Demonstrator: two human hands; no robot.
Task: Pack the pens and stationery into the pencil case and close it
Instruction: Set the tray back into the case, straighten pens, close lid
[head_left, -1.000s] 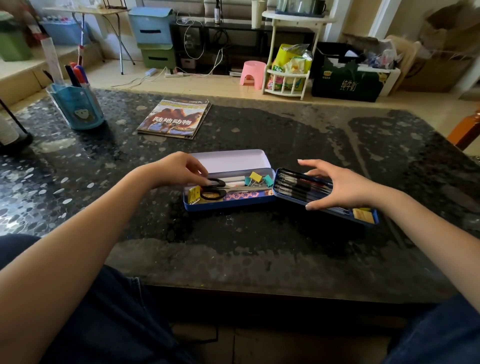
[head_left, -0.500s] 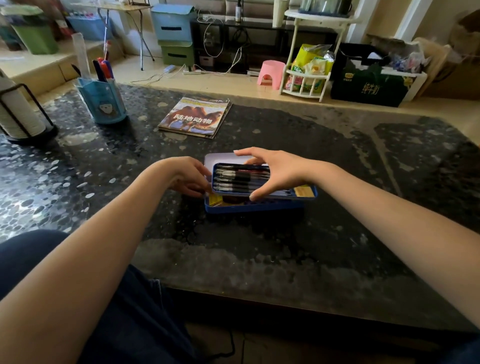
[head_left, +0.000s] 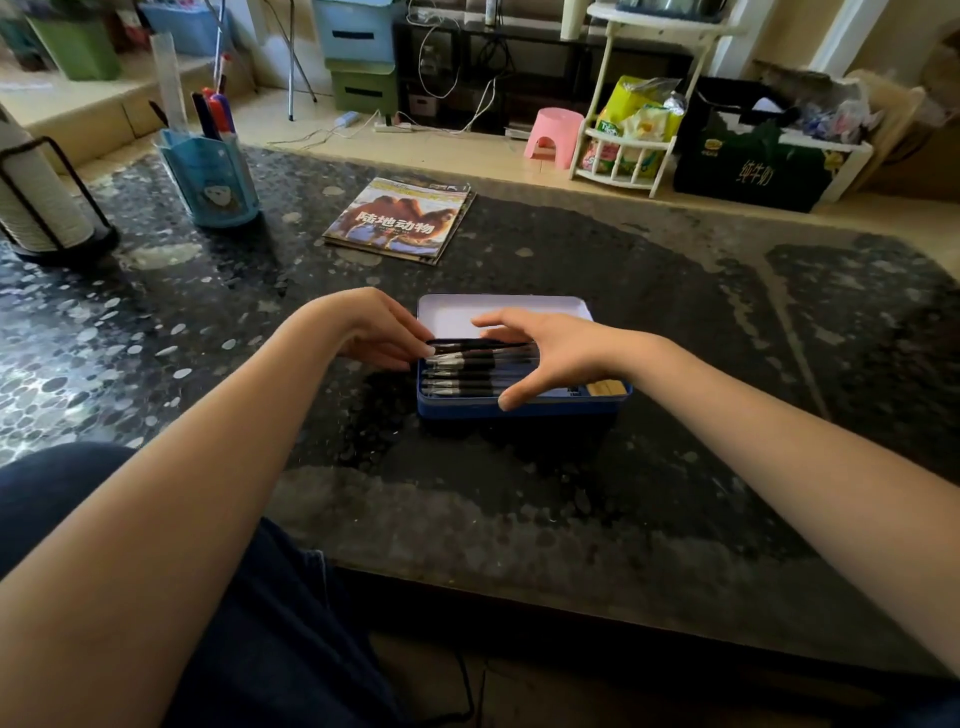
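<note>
Blue pencil case (head_left: 519, 408) mid-tabletop (head_left: 571, 493), long axis left-right, white lid (head_left: 498, 314) open on the far side. Right hand (head_left: 550, 353) spread flat over the pens (head_left: 467, 371); left hand (head_left: 376, 330) fingertips touching their left ends. Lid nearest the right hand.

pencil case (head_left: 519, 408): 1 | hands: 2 | magazine (head_left: 400, 218): 1 | pen holder (head_left: 210, 176): 1

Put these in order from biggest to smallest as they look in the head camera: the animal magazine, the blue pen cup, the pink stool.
1. Animal magazine
2. Blue pen cup
3. Pink stool

The stool stands farther away on the floor, so it may really be bigger than it looks.
</note>
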